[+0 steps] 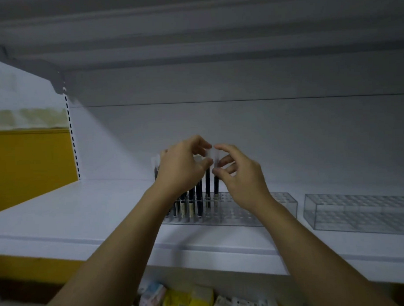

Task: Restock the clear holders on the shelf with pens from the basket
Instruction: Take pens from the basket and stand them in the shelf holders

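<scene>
Dark pens (199,194) with clear caps stand upright in the left end of a clear holder (239,214), which sits near the middle of the shelf (72,217), set back from its front edge. The right hand (243,181) pinches the rightmost pen (216,186) just under its cap between thumb and forefinger, the other fingers loosely curled. The left hand (181,169) appears to pinch the cap of the neighbouring pen (207,184), though blur leaves that grip less certain. The holder's right-hand holes are unfilled, and a second holder (359,212) toward the shelf's right end holds nothing; the basket is out of view.

The risk is likely in the crowding: both hands work over tightly packed pens, and a sideways tug could tip neighbours out or drag the light holder toward the front edge. A pen not seated in its hole might lean and fall onto the packets (178,298) below.
</scene>
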Available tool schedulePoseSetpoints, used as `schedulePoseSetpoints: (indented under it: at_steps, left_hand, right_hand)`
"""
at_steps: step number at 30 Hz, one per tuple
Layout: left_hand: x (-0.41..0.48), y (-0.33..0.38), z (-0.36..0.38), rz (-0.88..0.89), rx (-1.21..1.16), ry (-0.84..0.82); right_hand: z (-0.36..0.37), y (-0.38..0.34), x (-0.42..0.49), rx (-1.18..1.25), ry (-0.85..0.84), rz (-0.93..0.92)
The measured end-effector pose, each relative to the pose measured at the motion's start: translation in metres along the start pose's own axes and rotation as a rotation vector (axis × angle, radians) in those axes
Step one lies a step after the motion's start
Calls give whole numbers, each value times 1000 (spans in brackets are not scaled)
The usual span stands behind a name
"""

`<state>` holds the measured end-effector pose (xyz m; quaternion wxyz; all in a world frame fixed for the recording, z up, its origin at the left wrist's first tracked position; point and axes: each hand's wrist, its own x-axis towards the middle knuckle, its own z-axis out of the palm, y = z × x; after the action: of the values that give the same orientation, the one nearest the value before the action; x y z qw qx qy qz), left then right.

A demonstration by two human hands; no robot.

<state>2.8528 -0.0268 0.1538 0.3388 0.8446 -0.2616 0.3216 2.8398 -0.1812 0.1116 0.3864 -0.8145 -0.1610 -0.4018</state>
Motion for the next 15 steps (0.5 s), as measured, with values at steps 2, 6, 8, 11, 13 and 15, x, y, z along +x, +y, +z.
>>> schedulePoseSetpoints:
  at_steps: [2,6,8,11,13,15]
  left_hand:
    - [1,-5,0,3,35,17]
    - [1,-9,0,9,136,-20]
    - [1,-9,0,27,146,-5]
    - [-1,-10,1,42,168,14]
    - [-3,-11,2,46,178,33]
    - [-5,-10,2,55,189,46]
  right_hand:
    - [-1,0,-2,-75,-60,-8]
    - [-4,-2,-1,-114,-190,28]
    - [-6,-3,-1,-122,-216,41]
    - [-8,-4,-3,-107,-247,73]
    - [-11,-4,-2,-104,-271,114]
    - [-15,-5,-2,-115,-314,136]
